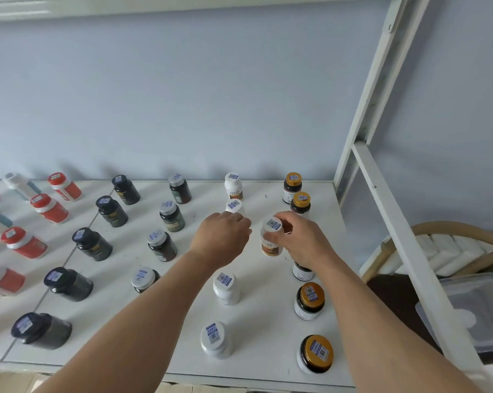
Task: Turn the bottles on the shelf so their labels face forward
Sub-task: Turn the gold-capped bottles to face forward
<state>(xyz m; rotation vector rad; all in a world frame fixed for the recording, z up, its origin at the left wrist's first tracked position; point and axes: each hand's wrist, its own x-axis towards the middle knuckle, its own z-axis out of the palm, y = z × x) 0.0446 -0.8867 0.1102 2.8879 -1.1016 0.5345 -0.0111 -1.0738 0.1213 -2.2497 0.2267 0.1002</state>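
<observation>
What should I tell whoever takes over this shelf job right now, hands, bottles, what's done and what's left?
Right hand: closed around a white-capped bottle, label partly showing toward the camera.
Left hand: reaching toward the next white-capped bottle behind; whether its fingers hold it cannot be told.
Bottles stand in columns on the white shelf: red caps far left, then black, grey, white, and gold caps on the right.
Done: cannot confirm from above; most labels are hidden.
Left: finish the held bottle, then check every column from the front.
</observation>
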